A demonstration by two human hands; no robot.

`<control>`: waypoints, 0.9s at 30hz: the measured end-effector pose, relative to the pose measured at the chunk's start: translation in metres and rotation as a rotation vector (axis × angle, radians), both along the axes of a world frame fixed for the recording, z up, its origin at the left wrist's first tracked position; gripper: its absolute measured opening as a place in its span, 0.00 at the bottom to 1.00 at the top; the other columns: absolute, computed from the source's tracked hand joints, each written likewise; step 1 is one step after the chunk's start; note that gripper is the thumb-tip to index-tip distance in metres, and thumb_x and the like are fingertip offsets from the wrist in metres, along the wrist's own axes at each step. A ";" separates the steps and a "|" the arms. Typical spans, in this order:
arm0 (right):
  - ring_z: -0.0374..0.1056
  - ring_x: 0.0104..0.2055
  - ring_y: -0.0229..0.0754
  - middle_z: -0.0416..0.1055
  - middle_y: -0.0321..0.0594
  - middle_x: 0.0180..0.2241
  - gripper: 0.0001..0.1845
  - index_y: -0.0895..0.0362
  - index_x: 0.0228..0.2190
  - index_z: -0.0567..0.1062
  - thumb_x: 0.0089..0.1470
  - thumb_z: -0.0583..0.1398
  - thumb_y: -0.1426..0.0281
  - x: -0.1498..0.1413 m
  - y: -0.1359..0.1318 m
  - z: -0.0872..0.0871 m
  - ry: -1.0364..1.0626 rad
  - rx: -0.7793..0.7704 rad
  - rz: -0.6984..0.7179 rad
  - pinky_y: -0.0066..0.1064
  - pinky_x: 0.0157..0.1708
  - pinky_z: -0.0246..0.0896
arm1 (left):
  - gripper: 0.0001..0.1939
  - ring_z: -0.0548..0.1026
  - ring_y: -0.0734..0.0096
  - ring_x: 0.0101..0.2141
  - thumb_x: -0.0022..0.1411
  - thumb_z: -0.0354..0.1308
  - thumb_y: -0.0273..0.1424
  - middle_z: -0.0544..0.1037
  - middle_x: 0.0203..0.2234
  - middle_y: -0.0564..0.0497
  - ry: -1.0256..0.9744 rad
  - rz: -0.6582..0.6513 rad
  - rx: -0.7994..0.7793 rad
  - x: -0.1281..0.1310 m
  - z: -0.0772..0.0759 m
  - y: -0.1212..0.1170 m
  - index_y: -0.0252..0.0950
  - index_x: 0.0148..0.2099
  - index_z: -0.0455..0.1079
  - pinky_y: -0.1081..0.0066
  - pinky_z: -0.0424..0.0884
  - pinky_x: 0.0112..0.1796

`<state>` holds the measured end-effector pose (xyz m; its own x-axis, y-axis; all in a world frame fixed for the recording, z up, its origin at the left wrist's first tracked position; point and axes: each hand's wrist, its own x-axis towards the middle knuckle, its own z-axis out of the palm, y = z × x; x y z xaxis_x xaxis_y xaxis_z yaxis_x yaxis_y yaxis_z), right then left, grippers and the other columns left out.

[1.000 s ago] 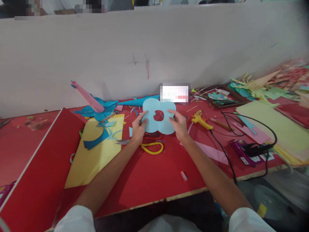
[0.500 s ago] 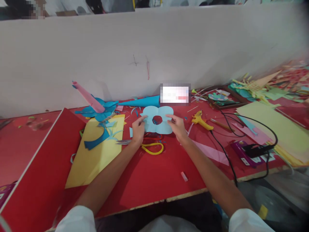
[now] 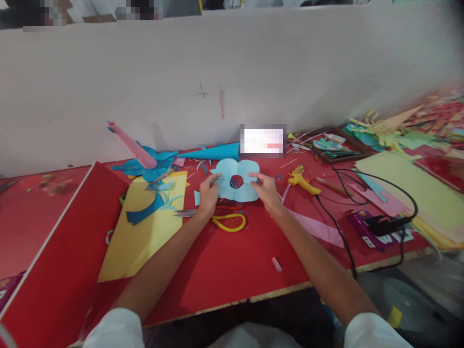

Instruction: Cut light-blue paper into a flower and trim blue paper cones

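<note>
A light blue paper flower (image 3: 237,166) with rounded petals and a round hole in its middle is held up between both hands. My left hand (image 3: 209,194) pinches its left side, and my right hand (image 3: 265,189) grips the right side. Crease lines run up and down from the hole. Just below the flower lie scissors (image 3: 232,223) with yellow handles, their blades partly covered by my left wrist. A yellow glue gun (image 3: 303,181) rests to the right of my right hand.
Left are a yellow sheet (image 3: 152,246) with blue scraps and a blue paper flower on a pink cone (image 3: 134,147). A blue cone (image 3: 213,152) lies behind. To the right are a purple power strip (image 3: 366,229), black cords, a pink strip (image 3: 315,228) and a stack of pale sheets (image 3: 416,193).
The paper flower has tilted very slightly in my hands, its petals bending a little. Both hands keep their hold, almost in the same place.
</note>
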<state>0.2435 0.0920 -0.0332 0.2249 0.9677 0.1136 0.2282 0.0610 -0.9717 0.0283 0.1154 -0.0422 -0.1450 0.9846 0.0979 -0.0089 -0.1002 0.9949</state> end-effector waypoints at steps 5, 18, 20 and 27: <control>0.68 0.32 0.43 0.80 0.41 0.35 0.25 0.58 0.48 0.86 0.49 0.62 0.64 -0.001 0.000 0.000 -0.001 0.001 0.004 0.37 0.37 0.67 | 0.17 0.81 0.56 0.52 0.55 0.58 0.27 0.86 0.47 0.44 -0.001 0.000 -0.014 0.000 -0.001 -0.001 0.37 0.46 0.82 0.61 0.77 0.51; 0.68 0.33 0.43 0.75 0.39 0.32 0.24 0.57 0.48 0.84 0.49 0.63 0.64 -0.003 0.000 0.001 0.095 0.027 0.046 0.37 0.37 0.68 | 0.21 0.79 0.56 0.55 0.55 0.57 0.23 0.84 0.51 0.45 -0.010 0.006 -0.002 -0.001 -0.001 0.001 0.38 0.49 0.81 0.57 0.72 0.59; 0.65 0.32 0.42 0.71 0.36 0.31 0.26 0.56 0.51 0.82 0.48 0.64 0.65 -0.004 0.000 0.001 0.110 0.055 0.048 0.36 0.36 0.67 | 0.22 0.78 0.58 0.57 0.55 0.57 0.23 0.83 0.53 0.45 -0.016 -0.001 0.010 -0.001 0.001 0.000 0.39 0.51 0.80 0.57 0.70 0.61; 0.53 0.27 0.40 0.53 0.28 0.25 0.27 0.53 0.54 0.78 0.50 0.63 0.67 -0.006 -0.001 0.004 0.082 0.129 0.067 0.33 0.30 0.56 | 0.22 0.76 0.58 0.56 0.55 0.58 0.25 0.82 0.53 0.45 -0.044 0.007 0.030 -0.001 0.006 -0.002 0.39 0.51 0.79 0.59 0.71 0.59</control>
<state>0.2372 0.0906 -0.0290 0.1740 0.9594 0.2219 0.1395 0.1990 -0.9700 0.0274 0.1139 -0.0366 -0.1569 0.9802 0.1206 -0.0522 -0.1302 0.9901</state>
